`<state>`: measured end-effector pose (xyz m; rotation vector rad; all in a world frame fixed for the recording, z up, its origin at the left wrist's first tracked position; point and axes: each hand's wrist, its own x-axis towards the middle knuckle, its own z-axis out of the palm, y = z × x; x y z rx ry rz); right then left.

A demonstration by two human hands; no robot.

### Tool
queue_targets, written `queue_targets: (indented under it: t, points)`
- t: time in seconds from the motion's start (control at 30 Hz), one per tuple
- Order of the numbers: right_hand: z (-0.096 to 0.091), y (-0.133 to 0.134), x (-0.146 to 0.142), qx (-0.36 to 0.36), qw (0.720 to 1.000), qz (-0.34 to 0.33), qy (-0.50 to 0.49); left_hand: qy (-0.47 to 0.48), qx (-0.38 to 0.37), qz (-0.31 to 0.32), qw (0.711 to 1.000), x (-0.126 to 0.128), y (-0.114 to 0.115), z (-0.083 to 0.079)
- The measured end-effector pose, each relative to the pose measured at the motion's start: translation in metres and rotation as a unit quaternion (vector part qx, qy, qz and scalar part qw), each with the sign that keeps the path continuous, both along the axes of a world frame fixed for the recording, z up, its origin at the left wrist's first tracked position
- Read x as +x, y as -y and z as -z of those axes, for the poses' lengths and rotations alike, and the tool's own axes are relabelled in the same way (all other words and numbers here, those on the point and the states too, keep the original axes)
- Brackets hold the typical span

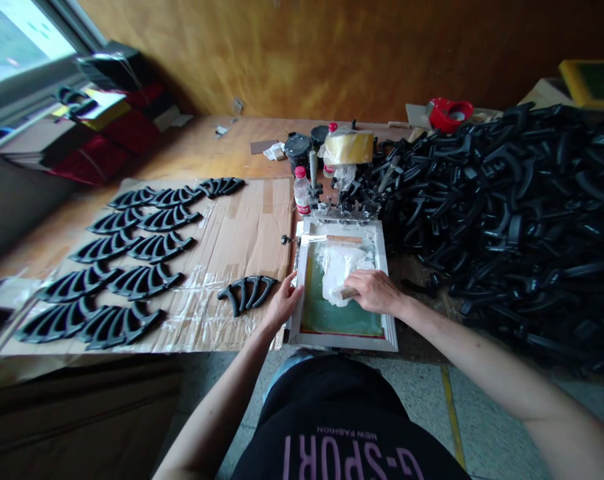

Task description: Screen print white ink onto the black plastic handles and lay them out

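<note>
A silkscreen frame (pixel 391 313) with a silvery rim and green mesh (pixel 342 320) lies flat in front of me. Thick white ink (pixel 335 267) is smeared over the middle of the mesh. My right hand (pixel 375 291) is closed on a small scraper (pixel 349 293), its edge down in the ink; the fingers cover most of it. At the frame's left edge, my left hand (pixel 286 301) grips the rim with thumb and fingers. A wooden strip (pixel 345 239) rests across the frame's far end. Left of my left hand is a single black curved, ribbed part (pixel 247 293).
Several rows of black curved parts (pixel 147 283) lie on cardboard (pixel 252 227) at left. A big heap of black parts (pixel 502 193) crowds the right. Behind the frame stand a red-capped bottle (pixel 303 190), a dark tub (pixel 298 148) and a yellowish tape roll (pixel 349 147). A red tape dispenser (pixel 447 115) sits farther back.
</note>
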<state>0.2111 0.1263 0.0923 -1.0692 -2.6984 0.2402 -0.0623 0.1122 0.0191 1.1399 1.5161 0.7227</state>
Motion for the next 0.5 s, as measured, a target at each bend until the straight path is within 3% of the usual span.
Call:
queue_targets:
  t: [0.1,0.23,0.3,0.37,0.5]
  points:
    - [0.012,0.001,-0.005,0.056,0.998,0.034,-0.013,0.015,-0.010,-0.005,1.000,0.000,0.000,-0.004]
    - [0.022,0.019,-0.001,0.042,0.999,-0.024,-0.013,0.020,-0.010,0.014,1.000,0.001,0.000,-0.004]
    - [0.014,0.015,-0.002,0.013,1.000,-0.013,-0.019,0.018,-0.014,0.011,1.000,0.001,0.000,-0.007]
    - [-0.001,-0.005,-0.009,0.004,0.999,0.042,-0.028,0.025,-0.022,0.007,0.999,0.000,-0.001,-0.017]
    - [-0.038,-0.067,-0.006,0.043,0.980,0.186,-0.060,0.059,0.004,-0.019,0.998,0.000,-0.001,-0.060]
